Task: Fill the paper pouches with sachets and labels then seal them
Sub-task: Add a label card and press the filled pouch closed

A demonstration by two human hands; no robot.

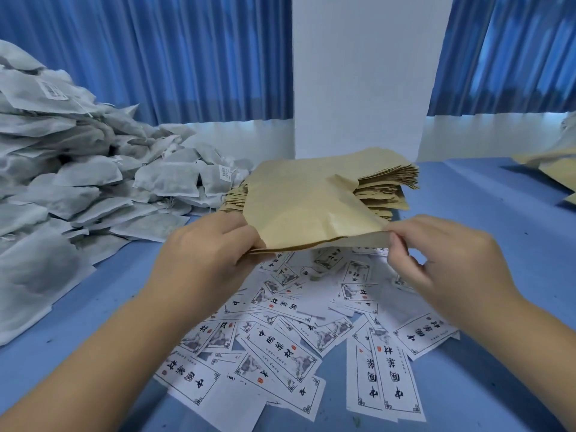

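Labels [280, 341] lie scattered on the table [486, 219], nearest. Above them, the left hand [202, 254] grips the pouch [305, 207] at its left edge, and the right hand [442, 263] pinches its right corner. Part the two layers at that corner with a firm left grip until the mouth gapes. Beyond sits the stack [388, 190]. Sachets [78, 182] are piled far left.

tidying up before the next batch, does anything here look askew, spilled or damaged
Nothing looks torn or spilled, only untidy. The labels lie in a loose overlapping heap at all angles on the blue table, the sachets slump in a pile at the left, and the pouch stack is fanned unevenly behind the held paper pouch.
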